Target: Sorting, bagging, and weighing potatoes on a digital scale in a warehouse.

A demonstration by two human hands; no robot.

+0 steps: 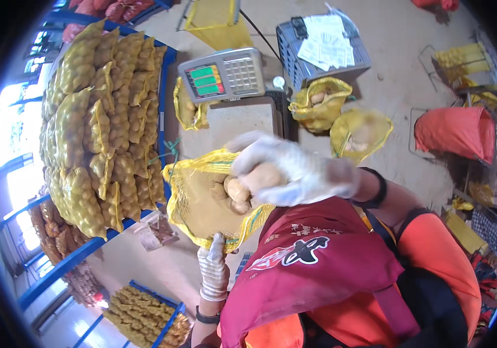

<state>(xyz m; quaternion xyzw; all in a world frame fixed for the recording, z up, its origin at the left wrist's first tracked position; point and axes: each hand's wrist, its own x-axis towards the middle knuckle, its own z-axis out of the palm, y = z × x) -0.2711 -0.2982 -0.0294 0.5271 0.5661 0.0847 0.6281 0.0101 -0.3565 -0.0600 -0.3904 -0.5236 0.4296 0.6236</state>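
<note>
My left hand (213,272), in a whitish knit glove, grips the near rim of a yellow mesh bag (192,204). The bag's mouth gapes upward, and several potatoes (236,189) sit inside it. Over the bag's right side, my gloved right hand (294,167) is blurred, with a large round potato (264,177) between its thumb and fingers. Part of the bag's far rim is hidden behind that hand. Just beyond stands a platform scale (242,117), its display panel (221,74) lit green.
Stacked mesh sacks of potatoes (113,108) rise on a blue frame (168,82) at left. Two open yellow bags (320,104) (357,135) stand right of the scale. Papers (327,41) lie on a grey crate (292,56). A red bag on a stand (453,132) is further right.
</note>
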